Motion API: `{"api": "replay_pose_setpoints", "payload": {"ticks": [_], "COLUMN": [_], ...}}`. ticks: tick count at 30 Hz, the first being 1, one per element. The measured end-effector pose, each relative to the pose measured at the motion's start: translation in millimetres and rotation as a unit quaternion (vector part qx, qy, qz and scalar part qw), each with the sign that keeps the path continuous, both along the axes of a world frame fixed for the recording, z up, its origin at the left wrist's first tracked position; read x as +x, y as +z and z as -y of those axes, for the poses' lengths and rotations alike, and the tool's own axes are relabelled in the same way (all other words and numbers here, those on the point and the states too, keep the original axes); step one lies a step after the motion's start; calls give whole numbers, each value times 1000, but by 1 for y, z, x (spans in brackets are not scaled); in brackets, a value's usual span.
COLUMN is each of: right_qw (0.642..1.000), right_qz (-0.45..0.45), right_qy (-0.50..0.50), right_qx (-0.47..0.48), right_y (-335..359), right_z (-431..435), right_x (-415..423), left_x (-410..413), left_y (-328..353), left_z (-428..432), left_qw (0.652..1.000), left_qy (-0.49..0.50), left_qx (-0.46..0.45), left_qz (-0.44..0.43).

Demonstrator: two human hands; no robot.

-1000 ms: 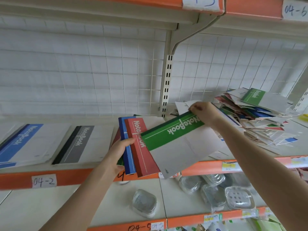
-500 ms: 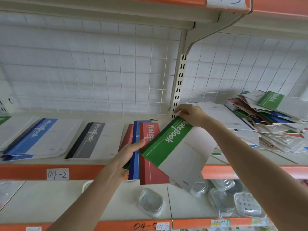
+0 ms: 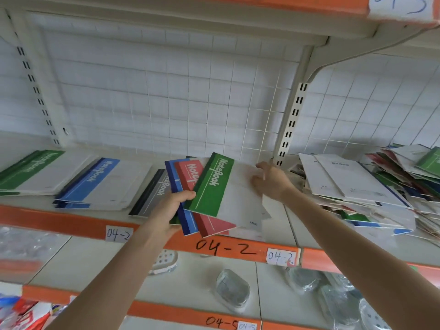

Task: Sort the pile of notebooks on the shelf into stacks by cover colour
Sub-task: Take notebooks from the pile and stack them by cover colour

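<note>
Left hand (image 3: 176, 206) grips notebook fan (image 3: 190, 178), green notebook (image 3: 214, 184) on top. Right hand (image 3: 271, 183) loose-fingered, touching its white edge. Green stack (image 3: 31, 170) lies far left, beyond blue stack (image 3: 100, 177); left hand nearer.

I read "NoteBook" in white on the green notebook (image 3: 213, 184) at centre frame, the green stack (image 3: 31, 169) far left and the blue stack (image 3: 95, 173) beside it. The red notebook (image 3: 189, 175) shows only "Note", the grey stack (image 3: 162, 186) "eBook". The orange shelf edge (image 3: 59, 219) carries "04-2" in marker, repeated on one white sticker (image 3: 117, 234) and another sticker (image 3: 281, 257); the lower shelf edge (image 3: 166, 310) reads "04-5".
</note>
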State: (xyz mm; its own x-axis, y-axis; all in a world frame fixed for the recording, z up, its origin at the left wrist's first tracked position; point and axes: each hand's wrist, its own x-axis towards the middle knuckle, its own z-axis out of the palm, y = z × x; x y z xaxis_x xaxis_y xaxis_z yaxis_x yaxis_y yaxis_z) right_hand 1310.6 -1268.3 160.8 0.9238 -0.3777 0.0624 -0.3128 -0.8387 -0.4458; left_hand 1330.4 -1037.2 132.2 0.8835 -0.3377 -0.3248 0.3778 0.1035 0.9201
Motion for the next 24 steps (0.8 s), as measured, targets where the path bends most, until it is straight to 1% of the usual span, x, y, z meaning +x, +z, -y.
{"api": "replay_pose_setpoints", "payload": {"ticks": [1,2,3,5,6,7,11,15,17,21,24], "right_qw": [998,991,974,918,898,888,883,879,871,852,817], "right_qz": [17,29,33,18,8,4,25,36,58,103,87], "right_qy": [-18,-42,-58,-64,-57,-47,-19,-8,2,-15,-24], "right_qx": [49,121,214,390,437,458,467,475,489,513,570], "right_y": [-1,-4,-5,-10,-12,-12,-16,-20,-20,-25,-29], "right_z": [-8,-17,-27,-46,-58,-70,-113,-174,-206,-253,-278], "right_x": [1,3,5,13,18,22,46,73,84,110,124], "left_x": [3,6,9,15,19,23,39,71,89,118,140], "left_y": [1,2,3,4,5,6,7,7,8,12,12], "left_z": [-4,-9,-14,-27,-36,-45,-82,-139,-167,-212,-239], "left_qw": [1000,999,999,998,998,998,998,999,999,991,985], "left_qy": [17,30,39,51,50,43,19,7,2,15,21], "left_qx": [-6,-13,-19,-29,-32,-38,-49,-31,-1,67,80], "left_qz": [3,11,15,27,33,36,17,10,34,118,152]}}
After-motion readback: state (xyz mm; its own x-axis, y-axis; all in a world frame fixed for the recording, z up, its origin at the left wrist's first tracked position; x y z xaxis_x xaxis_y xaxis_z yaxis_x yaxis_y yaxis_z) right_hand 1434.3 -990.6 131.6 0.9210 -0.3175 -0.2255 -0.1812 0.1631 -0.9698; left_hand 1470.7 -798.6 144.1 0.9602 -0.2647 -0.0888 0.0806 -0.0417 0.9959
